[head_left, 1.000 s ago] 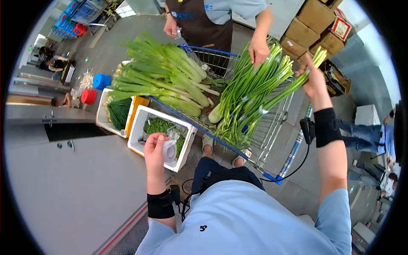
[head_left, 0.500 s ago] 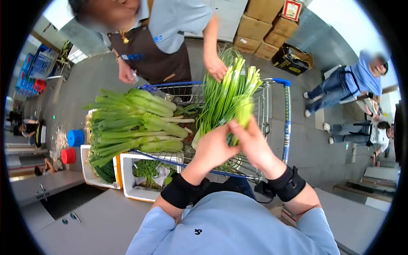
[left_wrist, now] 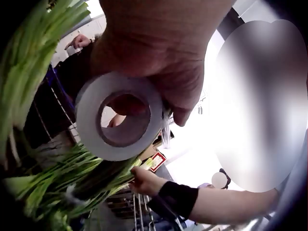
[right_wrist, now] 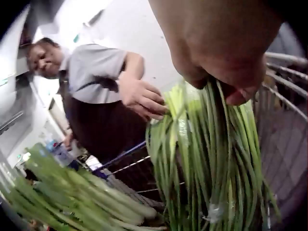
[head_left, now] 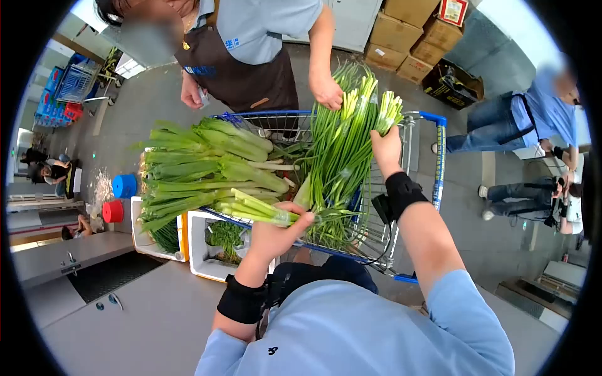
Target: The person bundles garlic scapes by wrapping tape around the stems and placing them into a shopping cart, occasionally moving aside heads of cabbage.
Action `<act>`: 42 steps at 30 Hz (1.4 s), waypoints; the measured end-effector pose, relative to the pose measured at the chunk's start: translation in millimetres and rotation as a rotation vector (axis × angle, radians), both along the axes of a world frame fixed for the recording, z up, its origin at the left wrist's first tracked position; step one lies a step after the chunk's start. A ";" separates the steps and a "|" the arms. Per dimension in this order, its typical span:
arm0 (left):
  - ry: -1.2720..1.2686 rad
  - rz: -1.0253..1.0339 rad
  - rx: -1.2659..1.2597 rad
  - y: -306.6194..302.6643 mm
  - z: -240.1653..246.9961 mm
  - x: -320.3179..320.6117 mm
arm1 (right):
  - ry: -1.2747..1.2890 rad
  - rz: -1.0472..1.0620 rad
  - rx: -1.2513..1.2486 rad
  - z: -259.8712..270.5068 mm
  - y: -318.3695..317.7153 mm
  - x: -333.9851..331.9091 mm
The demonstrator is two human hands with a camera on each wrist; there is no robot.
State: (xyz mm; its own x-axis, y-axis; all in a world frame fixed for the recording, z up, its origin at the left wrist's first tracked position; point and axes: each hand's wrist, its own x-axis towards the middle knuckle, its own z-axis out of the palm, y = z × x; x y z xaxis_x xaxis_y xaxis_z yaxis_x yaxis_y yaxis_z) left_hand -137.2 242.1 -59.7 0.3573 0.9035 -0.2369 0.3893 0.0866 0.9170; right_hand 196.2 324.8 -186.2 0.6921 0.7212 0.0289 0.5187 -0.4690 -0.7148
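Observation:
In the head view my left hand holds a bunch of pale green stalks, taped near the hand, over the cart's near side. From the same hand hangs a roll of clear tape, its ring facing the left wrist camera. My right hand grips a bunch of garlic chives near its pale cut ends, at the right of the pile. More taped garlic chives lie across the cart. My right fingertips are partly hidden behind the leaves. Another person's hand touches the pile's far end.
Large leeks fill the left of the wire shopping cart. White foam boxes with greens stand below its near left side. A person in a brown apron stands across. Cartons are stacked at the back; another person stands right.
My hands came together on a bunch over the cart, then parted. The left is now back left with a bunch; the right is at the pile's right side.

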 end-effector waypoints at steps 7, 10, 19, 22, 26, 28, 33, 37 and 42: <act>0.141 -0.033 0.242 8.9 10.9 -3.2 | 0.095 0.686 0.130 205.5 -85.4 -94.4; 0.008 -0.136 0.318 10.4 17.1 0.7 | -0.037 1.057 0.192 216.9 -90.1 -135.2; -0.112 0.114 0.280 -8.6 24.0 -35.6 | 0.418 0.573 0.072 129.1 -48.1 -103.4; -0.199 0.180 0.283 -20.0 23.0 -51.9 | -0.054 0.193 0.047 -8.5 -5.1 -12.5; -0.274 0.198 0.174 -30.9 27.2 -62.2 | -0.114 0.001 -0.074 -35.8 19.5 15.2; -0.229 0.144 0.200 -29.7 25.6 -65.1 | -0.037 -0.008 -0.164 -41.8 26.5 19.4; -0.262 -0.045 0.231 -19.9 15.7 -63.7 | 0.179 0.067 -0.022 -57.0 19.4 33.4; -0.274 -0.068 0.084 -20.7 4.7 -60.2 | 0.104 0.079 0.575 22.2 -27.6 -21.6; -0.278 0.033 0.007 -21.9 1.1 -48.0 | 0.203 0.529 0.570 145.5 -107.7 -89.5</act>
